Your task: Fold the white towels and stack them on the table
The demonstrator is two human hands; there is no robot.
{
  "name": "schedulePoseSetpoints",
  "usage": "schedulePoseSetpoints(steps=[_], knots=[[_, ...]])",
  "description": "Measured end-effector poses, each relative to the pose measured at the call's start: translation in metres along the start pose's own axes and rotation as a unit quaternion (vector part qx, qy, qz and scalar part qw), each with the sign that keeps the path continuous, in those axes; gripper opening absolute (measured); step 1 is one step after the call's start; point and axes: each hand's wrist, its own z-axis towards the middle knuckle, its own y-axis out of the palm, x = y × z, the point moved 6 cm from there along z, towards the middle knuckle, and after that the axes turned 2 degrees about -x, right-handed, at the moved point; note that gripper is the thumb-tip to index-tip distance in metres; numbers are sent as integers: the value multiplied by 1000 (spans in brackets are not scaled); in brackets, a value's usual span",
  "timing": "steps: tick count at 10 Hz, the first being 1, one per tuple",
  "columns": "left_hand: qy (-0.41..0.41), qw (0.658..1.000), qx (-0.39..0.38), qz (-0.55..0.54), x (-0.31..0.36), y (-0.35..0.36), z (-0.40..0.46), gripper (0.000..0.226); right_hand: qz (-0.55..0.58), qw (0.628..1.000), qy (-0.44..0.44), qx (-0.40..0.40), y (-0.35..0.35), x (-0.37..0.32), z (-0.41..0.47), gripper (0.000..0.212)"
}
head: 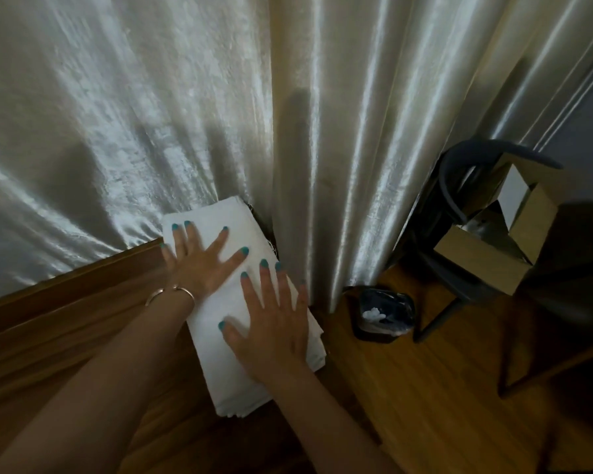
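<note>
Towels [220,367], white and folded, sit stacked at the wooden table's [65,319] edge against a satin curtain [322,131]. From the head view, I see my left hand [199,261] and right hand [271,330] pressing flat, fingers spread, grasping nothing. Soft, light cloth; I'd lift by the sides. A dark floor bin [384,313] holds something white.

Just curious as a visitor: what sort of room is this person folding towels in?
Probably a home or guest room: long satin curtains hang behind a wooden table, beside a chair stacked with cardboard boxes and a small bin.
</note>
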Motion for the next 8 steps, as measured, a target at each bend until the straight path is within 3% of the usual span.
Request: schedulePoseSetpoints(steps=[1,4,5,6,7,8], knots=[[-6,1000,-6,12,-7,15,4,90,-5,997,5,-81,27,12,3,79],[10,999,41,-3,-17,31,21,88,4,996,31,-83,47,18,2,78],[-1,997,-48,54,-12,22,22,91,-19,991,33,-126,47,22,2,78],[-8,993,-101,65,-10,-4,10,77,-52,974,47,-215,42,22,8,78],[8,987,-141,-81,-15,-34,-33,60,-93,952,54,-286,20,14,14,76],[-70,906,-173,-380,-63,-88,-84,71,-145,943,56,-294,-25,-4,30,74]])
